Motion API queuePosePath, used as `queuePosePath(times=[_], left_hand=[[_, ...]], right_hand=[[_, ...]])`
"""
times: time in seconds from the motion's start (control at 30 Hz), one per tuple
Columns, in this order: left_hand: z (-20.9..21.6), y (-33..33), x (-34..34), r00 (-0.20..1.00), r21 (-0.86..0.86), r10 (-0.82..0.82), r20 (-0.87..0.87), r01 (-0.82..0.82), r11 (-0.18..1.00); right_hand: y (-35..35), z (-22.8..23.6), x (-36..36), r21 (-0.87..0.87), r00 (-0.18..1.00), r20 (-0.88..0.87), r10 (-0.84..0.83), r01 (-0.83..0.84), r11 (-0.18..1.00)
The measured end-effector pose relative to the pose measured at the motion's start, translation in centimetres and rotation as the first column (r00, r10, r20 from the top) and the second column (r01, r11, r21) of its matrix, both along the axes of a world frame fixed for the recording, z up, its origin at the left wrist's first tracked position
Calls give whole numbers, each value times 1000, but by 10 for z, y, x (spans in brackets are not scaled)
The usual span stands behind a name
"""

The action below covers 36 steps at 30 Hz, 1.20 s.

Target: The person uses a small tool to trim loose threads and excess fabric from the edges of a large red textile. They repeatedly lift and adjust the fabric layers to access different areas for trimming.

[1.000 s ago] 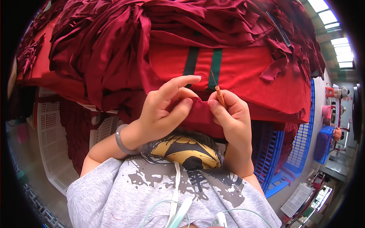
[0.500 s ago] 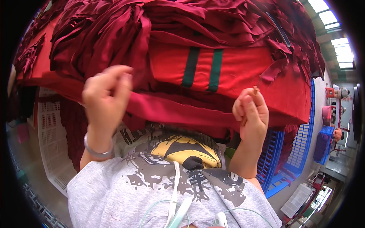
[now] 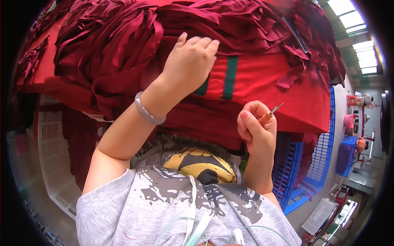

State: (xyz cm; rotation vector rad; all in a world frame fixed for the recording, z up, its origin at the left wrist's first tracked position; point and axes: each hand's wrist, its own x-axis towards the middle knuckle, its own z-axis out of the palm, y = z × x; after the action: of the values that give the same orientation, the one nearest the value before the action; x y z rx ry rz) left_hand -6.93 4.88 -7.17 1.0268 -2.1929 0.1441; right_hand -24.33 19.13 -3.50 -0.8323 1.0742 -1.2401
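My right hand (image 3: 259, 129) is closed around a seam ripper (image 3: 266, 118) with an orange handle, its metal forked tip pointing up and right. Over the front of a pile of dark red satin fabric (image 3: 123, 49), my left hand (image 3: 191, 61) reaches with its back up, thumb apart and fingers stretched. Nothing shows in its fingers; whether the fingertips touch the cloth is hidden. Below it lies a bright red covered surface (image 3: 262, 78) with a dark green stripe (image 3: 230, 78); my hand partly covers a second stripe. Dark red cloth (image 3: 201, 119) hangs along its front edge.
Blue plastic crates (image 3: 318, 164) stand low on the right, a white perforated basket (image 3: 51, 143) on the left. A dark narrow tool (image 3: 295, 35) lies on the fabric pile at the back right. Farther right are more crates and people.
My left hand has moved up and right from the front edge onto the pile. The dark red strip stretched between the hands has dropped away. My right hand has shifted slightly left, showing the ripper's tip.
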Motion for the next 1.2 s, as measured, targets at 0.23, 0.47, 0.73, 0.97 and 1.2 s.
queuePosePath(times=[0.23, 0.47, 0.73, 0.97, 1.2], left_hand=[[9, 11, 30, 930, 195, -366, 33, 354, 915], [41, 45, 76, 805, 233, -576, -139, 592, 771], [50, 42, 153, 985, 84, -158, 72, 152, 985], [35, 41, 132, 991, -53, -48, 129, 55, 997], [21, 39, 84, 967, -15, -138, 213, 144, 989]], right_hand=[[-15, -10, 2, 189, 990, 78, -113, 97, 977], [-66, -12, 0, 249, 898, 387, -209, 116, 961], [-69, 8, -199, -261, 811, 566, -149, 348, 900], [-53, 18, -328, -8, 434, 263, -862, 894, 448], [-4, -15, -538, -78, 494, -168, -853, 856, 511]])
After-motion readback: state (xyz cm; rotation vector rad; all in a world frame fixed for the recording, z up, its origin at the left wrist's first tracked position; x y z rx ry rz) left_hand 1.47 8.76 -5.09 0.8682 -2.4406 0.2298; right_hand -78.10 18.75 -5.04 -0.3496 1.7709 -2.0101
